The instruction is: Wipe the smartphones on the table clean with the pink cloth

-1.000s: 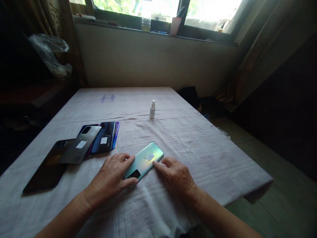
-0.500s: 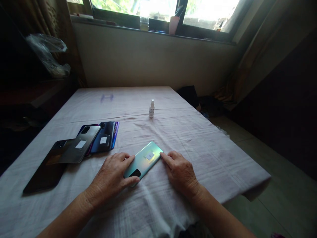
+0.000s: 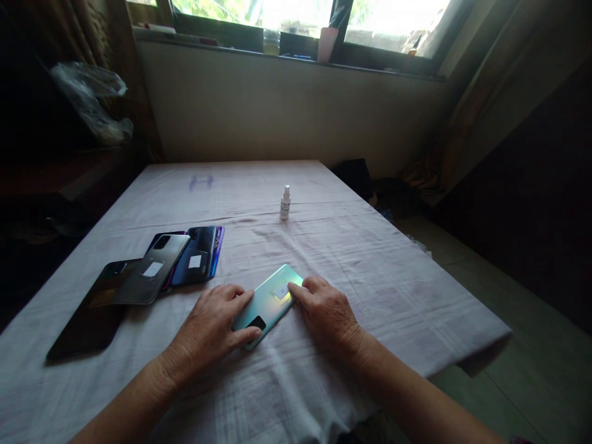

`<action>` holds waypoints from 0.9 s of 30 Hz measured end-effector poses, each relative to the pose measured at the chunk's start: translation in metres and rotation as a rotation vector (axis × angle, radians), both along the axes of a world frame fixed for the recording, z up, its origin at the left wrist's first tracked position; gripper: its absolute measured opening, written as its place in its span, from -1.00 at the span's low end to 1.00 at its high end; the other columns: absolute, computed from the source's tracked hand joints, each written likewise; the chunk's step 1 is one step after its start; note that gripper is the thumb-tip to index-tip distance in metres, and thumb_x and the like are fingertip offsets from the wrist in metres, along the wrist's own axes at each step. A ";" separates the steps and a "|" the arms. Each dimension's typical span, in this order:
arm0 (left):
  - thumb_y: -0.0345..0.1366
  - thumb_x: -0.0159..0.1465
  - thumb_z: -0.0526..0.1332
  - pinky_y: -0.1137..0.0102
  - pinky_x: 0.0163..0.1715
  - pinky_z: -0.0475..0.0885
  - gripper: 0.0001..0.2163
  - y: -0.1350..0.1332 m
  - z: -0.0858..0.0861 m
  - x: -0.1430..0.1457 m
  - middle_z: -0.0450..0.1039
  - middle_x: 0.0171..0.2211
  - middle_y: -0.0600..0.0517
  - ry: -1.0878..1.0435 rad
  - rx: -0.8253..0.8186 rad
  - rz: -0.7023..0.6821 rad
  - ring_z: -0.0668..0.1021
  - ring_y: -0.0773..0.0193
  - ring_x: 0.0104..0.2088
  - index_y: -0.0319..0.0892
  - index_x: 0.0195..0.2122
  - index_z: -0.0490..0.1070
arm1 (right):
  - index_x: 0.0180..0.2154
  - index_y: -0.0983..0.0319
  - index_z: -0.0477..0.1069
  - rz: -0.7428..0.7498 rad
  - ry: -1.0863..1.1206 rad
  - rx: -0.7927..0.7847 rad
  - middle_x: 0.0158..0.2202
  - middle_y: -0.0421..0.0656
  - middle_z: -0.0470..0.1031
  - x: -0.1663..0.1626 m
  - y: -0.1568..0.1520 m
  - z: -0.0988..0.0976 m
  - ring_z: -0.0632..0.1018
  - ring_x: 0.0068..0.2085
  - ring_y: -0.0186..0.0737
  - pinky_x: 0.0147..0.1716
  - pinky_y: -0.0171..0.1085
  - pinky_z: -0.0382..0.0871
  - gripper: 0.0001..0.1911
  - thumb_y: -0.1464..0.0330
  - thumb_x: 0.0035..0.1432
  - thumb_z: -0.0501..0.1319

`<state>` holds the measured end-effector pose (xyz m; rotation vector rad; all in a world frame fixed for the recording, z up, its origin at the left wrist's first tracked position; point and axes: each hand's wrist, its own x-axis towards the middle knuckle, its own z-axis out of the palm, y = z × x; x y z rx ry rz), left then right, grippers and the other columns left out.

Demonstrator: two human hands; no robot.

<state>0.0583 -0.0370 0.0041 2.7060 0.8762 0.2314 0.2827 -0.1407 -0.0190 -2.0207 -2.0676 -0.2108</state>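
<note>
My left hand [image 3: 215,317] spans the mint-green phone [image 3: 266,302] at lower centre, thumb and fingers gripping; my half-curled right hand [image 3: 328,311] fingers its white label [image 3: 280,291], grip unclear. Probably light, stiff, slippery: best held by the long edges.

The pale green phone [image 3: 266,304] lay flat on the table [image 3: 379,271], its glossy back up with a yellowish sheen, slanting from near left to far right. A dark camera block [image 3: 258,322] marked its near end; a small white sticker [image 3: 280,291], its writing too small to read, sat toward the far end. The far right corner was partly hidden.
</note>
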 end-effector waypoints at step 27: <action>-0.16 0.10 0.41 0.15 0.03 0.34 -0.62 0.000 0.001 0.003 0.48 -0.05 -0.05 -0.048 -0.067 0.021 0.49 -0.01 -0.03 -0.08 -0.04 0.50 | 0.00 0.10 0.50 -0.014 -0.015 -0.173 -0.15 -0.07 0.48 -0.019 0.026 0.019 0.43 -0.17 -0.15 -0.22 -0.27 0.21 -0.72 0.37 0.37 0.08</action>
